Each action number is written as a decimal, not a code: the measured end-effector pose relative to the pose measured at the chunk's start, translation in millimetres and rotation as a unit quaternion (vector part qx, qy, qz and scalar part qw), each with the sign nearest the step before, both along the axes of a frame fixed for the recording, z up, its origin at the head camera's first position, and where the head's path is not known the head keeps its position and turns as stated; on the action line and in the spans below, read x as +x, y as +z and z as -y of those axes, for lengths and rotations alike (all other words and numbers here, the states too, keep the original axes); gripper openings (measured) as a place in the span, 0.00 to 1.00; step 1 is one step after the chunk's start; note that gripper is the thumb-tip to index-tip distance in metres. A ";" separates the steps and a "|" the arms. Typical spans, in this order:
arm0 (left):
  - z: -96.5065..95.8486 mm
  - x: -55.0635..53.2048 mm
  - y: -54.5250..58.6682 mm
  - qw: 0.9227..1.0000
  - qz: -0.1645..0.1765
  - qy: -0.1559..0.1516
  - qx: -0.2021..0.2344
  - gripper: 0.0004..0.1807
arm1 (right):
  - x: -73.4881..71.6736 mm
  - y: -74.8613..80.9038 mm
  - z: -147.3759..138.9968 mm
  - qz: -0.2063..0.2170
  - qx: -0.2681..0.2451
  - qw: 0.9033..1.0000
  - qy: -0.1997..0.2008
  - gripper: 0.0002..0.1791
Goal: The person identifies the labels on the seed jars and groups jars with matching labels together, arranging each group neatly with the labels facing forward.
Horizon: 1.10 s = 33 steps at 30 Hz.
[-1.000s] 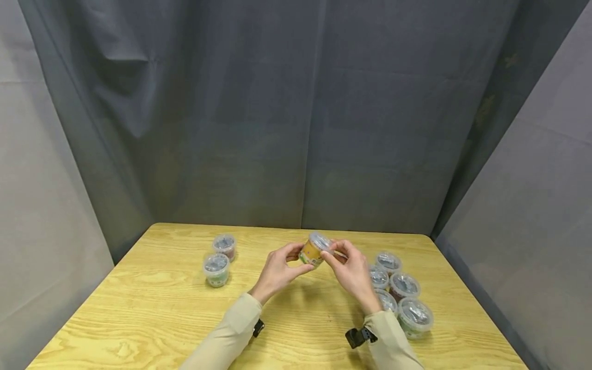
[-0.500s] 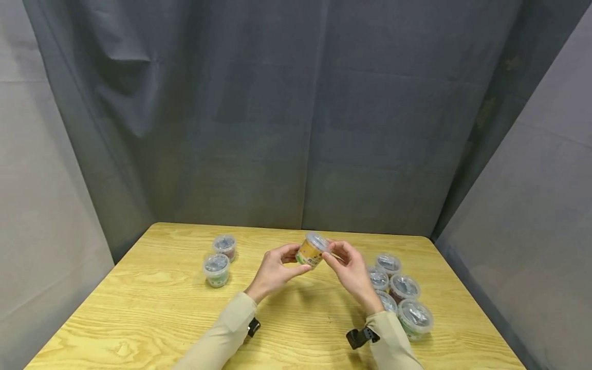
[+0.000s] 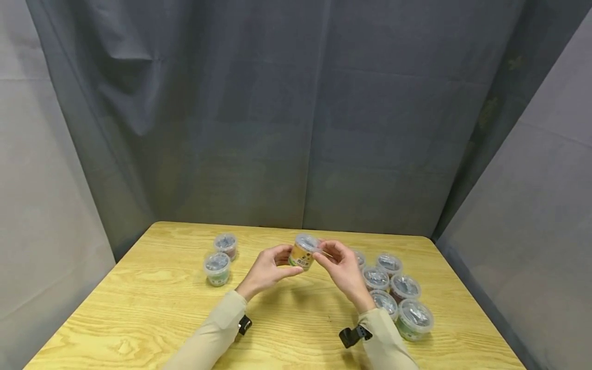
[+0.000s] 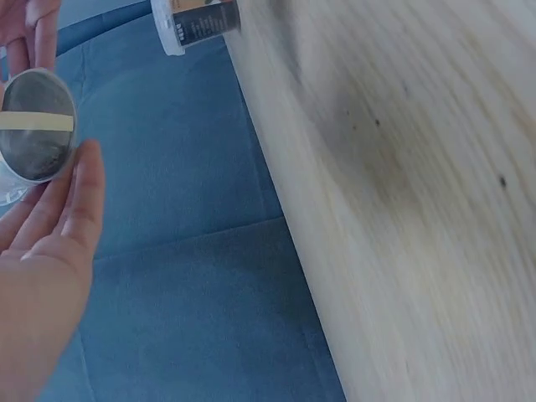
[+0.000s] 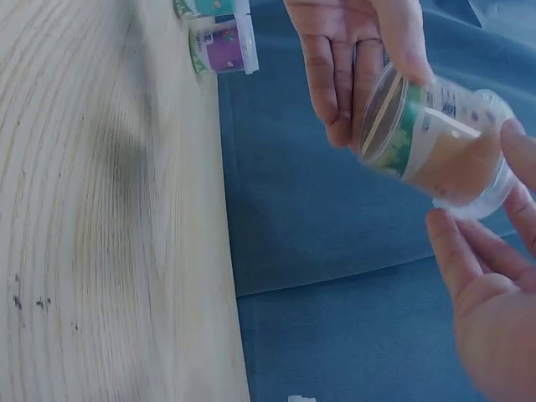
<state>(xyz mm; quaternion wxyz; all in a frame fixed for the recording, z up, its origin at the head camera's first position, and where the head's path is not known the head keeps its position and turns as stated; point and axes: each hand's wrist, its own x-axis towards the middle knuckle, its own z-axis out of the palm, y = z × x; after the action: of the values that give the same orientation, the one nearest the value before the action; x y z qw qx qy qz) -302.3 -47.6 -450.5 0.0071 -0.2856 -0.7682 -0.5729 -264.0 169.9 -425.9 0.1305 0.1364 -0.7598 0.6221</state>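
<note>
A small lidded plastic cup with a yellow-orange label is held above the middle of the table, slightly tilted. My left hand grips its lower side between thumb and fingers. At the rim of its clear lid, my right hand pinches with thumb and fingertips. The right wrist view shows the cup on its side, the left hand at its base and the right hand at the lid. In the left wrist view, a pale strip crosses the cup's round base.
Two similar lidded cups, one farther back and one nearer, stand on the left of the wooden table. Several more, including a green-labelled cup, cluster at the right beside the right forearm. A grey curtain hangs behind.
Both hands have shifted left with the cup, which has turned and stands more upright; more of its label faces the head camera. The cups on the table have stayed put.
</note>
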 end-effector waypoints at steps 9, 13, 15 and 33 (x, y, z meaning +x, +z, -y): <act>17.0 -2.8 4.8 1.000 0.007 0.000 -0.014 0.31 | -8.0 -2.4 10.6 0.000 0.010 1.000 0.003 0.13; 24.2 -4.3 7.1 1.000 0.019 0.000 0.004 0.34 | -8.7 -3.4 17.6 -0.017 0.037 0.999 0.006 0.12; 28.2 -4.4 7.6 1.000 0.025 -0.003 0.014 0.37 | -7.5 -3.7 22.5 -0.022 0.058 0.998 0.006 0.10; 84.2 -1.7 8.7 0.999 0.018 -0.009 -0.041 0.21 | -14.1 -22.1 71.2 -0.031 0.114 0.991 0.069 0.11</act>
<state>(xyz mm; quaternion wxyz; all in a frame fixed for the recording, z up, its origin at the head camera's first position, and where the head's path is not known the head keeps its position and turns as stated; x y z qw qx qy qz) -304.0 -131.8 -441.7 -0.0235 -0.2820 -0.7885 -0.5461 -278.0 98.7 -448.1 0.0947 0.2215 -0.8102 0.5344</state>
